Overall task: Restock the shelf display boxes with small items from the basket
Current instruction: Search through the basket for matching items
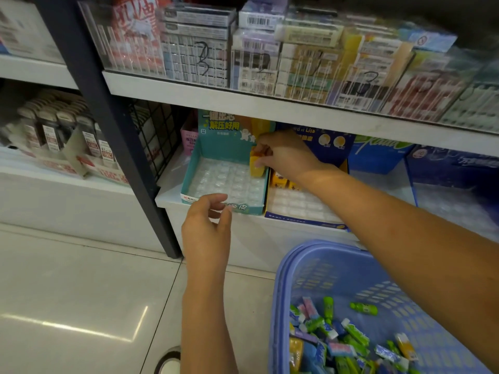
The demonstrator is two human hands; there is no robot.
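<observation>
Right hand (283,153): arm stretched forward across the basket, wrist bent down, fingers pinched together on a small yellow item (256,165). The item stands upright in the back right corner of the teal display box (189,176), against the box's right wall.

Left hand (208,228): raised in front of the teal box's front edge, palm away from the camera, fingers loosely curled and apart, gripping nothing. Cannot tell whether the fingertips touch the box's front lip.

Teal box: clear plastic cell tray inside, cells bare except where the yellow item sits. Just beside it on the right, touching or nearly so, a blue display box (305,215) with a white cell tray, a few yellow items at its back.

Both boxes sit at the front edge of the lower shelf (168,202); the upper shelf (243,98) overhangs them, leaving low headroom at the back.

Blue basket (280,282): below the right forearm, lower right, holding loose green, blue, pink and yellow small items (348,344). Open floor to the left.
</observation>
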